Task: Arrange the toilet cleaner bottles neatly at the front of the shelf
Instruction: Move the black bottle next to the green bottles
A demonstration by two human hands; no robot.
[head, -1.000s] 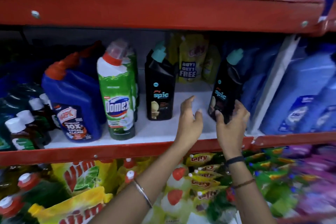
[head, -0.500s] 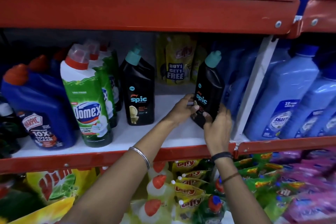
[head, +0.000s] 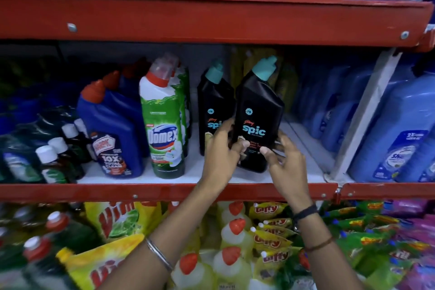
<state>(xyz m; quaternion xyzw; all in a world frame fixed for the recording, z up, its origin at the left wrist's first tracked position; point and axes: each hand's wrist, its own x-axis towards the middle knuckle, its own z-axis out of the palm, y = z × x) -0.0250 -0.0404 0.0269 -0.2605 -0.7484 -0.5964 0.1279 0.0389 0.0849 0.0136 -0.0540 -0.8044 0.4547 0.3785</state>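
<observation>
Head view: both hands grip one black Spic bottle (head: 257,122) low on its body, the left hand (head: 221,155) wrapped round its left edge with the thumb across the label, the right hand (head: 286,162) pinching its lower right corner between thumb and fingers. Compared with half a second ago, the bottle has come away from the right-hand divider (head: 362,115), leftward and toward the shelf lip (head: 164,189), and now stands nearly upright, label forward, its base just above or on the white shelf floor; contact there cannot be told. Just beyond the left hand's knuckles stands the second Spic bottle (head: 213,110), set slightly farther back. Farther left of that hand, the Domex bottle (head: 164,129) and the blue Harpic bottle (head: 113,134) already sit near the front edge. By this reading, the held bottle is close to its place in the front row; release and a small squaring-up appear to remain.
</observation>
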